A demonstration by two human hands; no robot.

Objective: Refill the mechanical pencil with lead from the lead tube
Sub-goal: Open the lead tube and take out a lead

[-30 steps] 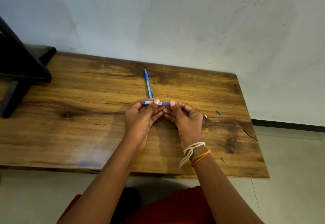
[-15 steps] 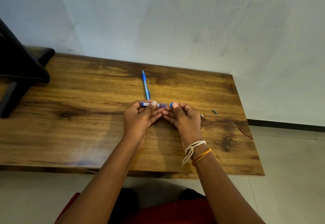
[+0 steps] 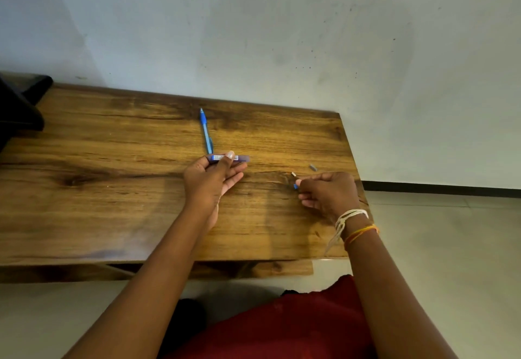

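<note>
My left hand [image 3: 210,179] pinches the lead tube [image 3: 229,158], a slim purple-blue case with a white label, held level just above the wooden table [image 3: 112,184]. Its right end is uncapped. My right hand [image 3: 328,193] is off to the right, low over the table, with a small blue cap [image 3: 295,186] between its fingertips. The blue mechanical pencil [image 3: 205,131] lies on the table behind the tube, tip pointing away toward the wall.
Two small loose pieces lie on the table near my right hand: a white one [image 3: 293,174] and a grey one [image 3: 312,167]. A black stand [image 3: 17,110] sits at the far left. The table's right edge is just beyond my right hand.
Both hands were together on the tube. My right hand has pulled the blue cap off and moved right and down toward the table; my left hand keeps the tube.
</note>
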